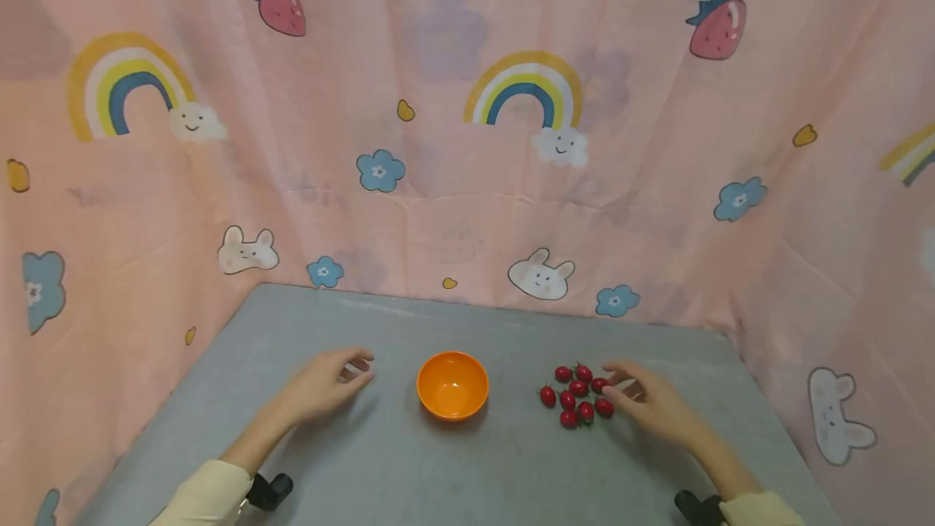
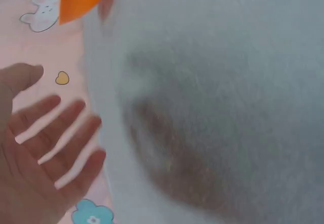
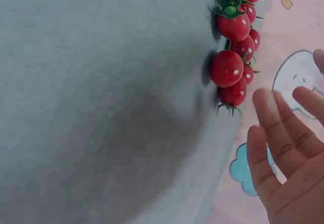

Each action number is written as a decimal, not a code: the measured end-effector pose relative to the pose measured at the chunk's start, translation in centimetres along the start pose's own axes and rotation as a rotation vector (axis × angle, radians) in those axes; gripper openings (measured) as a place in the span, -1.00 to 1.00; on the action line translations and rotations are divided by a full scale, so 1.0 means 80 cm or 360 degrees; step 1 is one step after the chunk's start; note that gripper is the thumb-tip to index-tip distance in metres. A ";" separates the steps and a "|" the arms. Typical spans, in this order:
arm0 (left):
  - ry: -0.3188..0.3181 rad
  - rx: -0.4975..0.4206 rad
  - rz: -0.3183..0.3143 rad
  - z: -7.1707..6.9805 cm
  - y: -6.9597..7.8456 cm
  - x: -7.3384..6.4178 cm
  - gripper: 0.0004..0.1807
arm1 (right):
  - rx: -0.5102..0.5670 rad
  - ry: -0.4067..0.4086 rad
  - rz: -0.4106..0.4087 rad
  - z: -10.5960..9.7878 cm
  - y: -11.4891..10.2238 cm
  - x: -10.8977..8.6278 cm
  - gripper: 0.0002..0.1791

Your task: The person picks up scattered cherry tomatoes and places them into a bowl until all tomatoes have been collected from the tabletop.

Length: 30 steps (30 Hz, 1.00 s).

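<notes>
Tomatoes (image 1: pixel 579 388) near the right grip (image 1: pixel 652 403)
Likely light, slick, easily bruised; best pinched gently round the middle. Right grip and left grip (image 1: pixel 329 382) empty, fingers apart.

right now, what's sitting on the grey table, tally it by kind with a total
Red cherry tomatoes: 9 visible
Orange bowl: 1
Total: 10
</notes>
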<state>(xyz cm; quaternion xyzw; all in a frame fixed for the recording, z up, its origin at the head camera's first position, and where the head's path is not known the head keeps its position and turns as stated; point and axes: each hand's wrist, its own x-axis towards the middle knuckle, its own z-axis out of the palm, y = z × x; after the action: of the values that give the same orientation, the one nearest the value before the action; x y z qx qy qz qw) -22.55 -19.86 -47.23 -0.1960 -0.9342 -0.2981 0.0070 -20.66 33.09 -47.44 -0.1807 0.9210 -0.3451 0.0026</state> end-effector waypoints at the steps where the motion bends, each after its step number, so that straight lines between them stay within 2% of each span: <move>1: -0.0023 -0.0108 0.0028 -0.001 -0.001 0.000 -0.67 | 0.0045 -0.0014 -0.0020 -0.003 0.002 -0.002 -0.55; 5: -0.0094 -0.0395 0.0137 0.001 -0.002 0.003 -0.65 | 0.0109 -0.0093 -0.0052 -0.008 0.008 -0.010 -0.60; 11: -0.0198 -0.0638 0.0107 0.017 0.005 0.007 -0.46 | 0.0131 -0.0154 0.0084 -0.005 0.012 -0.017 -0.58; 18: -0.0252 -0.0696 0.0108 0.035 0.016 0.011 -0.39 | 0.0078 -0.0108 0.0138 0.005 0.019 -0.022 -0.51; 30: -0.0236 -0.0749 0.0027 0.050 0.032 0.017 -0.21 | 0.0101 -0.0005 0.0259 0.022 0.024 -0.020 -0.28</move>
<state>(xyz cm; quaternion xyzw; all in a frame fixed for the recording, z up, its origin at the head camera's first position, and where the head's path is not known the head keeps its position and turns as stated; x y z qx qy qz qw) -22.43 -15.20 -48.88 -0.2213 -0.8354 -0.4922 -0.1048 -19.56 33.85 -50.24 -0.1057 0.9212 -0.3726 0.0380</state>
